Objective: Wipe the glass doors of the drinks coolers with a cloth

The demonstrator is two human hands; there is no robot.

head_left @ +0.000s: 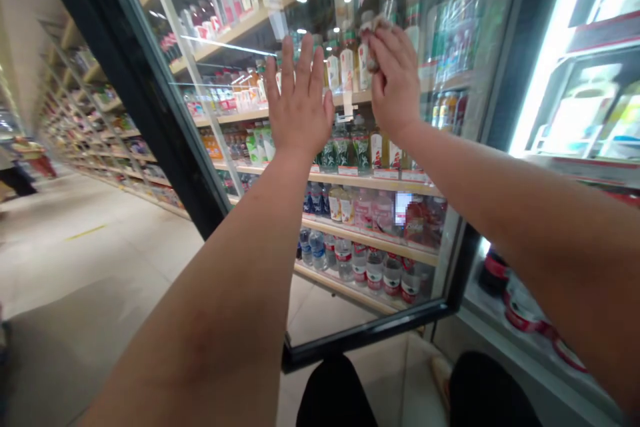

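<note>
A glass cooler door (320,320) with a black frame stands swung open before me. My left hand (301,103) lies flat against its pane, fingers spread, holding nothing. To its right, my right hand (397,77) is closed around a crumpled cloth (373,47) and presses it to the upper part of the glass. Only the cloth's edge shows past my fingers; the rest is hidden in my grip. Streaks and light reflections cross the pane near this hand. Through the glass I see shelves with rows of drink bottles (345,147).
At right is the lit cooler (575,107) with bottles on its shelves. Long store shelves (115,113) run back on the left beside a tiled floor (110,247). Far left, a person (15,170) is partly in view. My knees (335,393) are just below the door.
</note>
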